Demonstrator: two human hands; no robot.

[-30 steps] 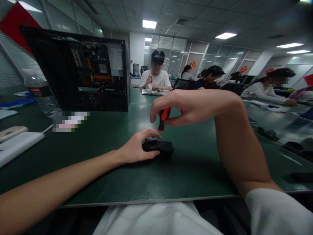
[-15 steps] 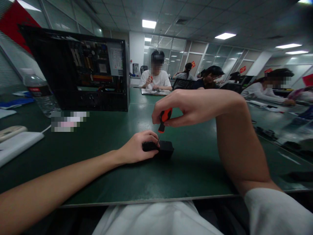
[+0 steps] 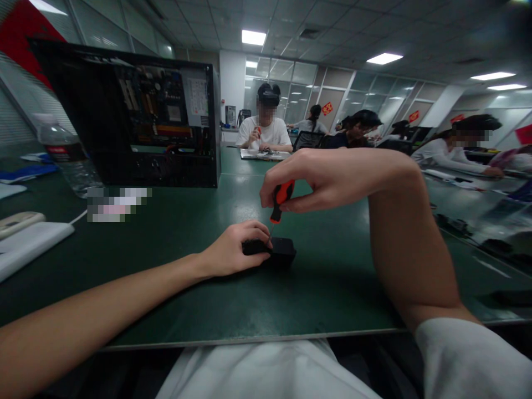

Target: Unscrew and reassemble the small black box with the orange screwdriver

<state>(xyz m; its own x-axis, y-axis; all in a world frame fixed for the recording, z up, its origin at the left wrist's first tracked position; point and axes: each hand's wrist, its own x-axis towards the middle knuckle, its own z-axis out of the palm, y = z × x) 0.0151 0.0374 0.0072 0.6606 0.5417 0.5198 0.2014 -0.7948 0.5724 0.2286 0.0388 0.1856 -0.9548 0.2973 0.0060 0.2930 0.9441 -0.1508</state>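
Open computer case (image 3: 137, 122) (bottle (image 3: 66, 160) beside) — behind.

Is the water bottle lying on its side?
No, the water bottle stands upright on the table, left of the open computer case.

Dim indoor scene lit by bright ceiling panels (image 3: 254, 37), which glare white. The green worktop (image 3: 174, 266) shows soft reflections. Edges curve and blur; the far right is smeared.
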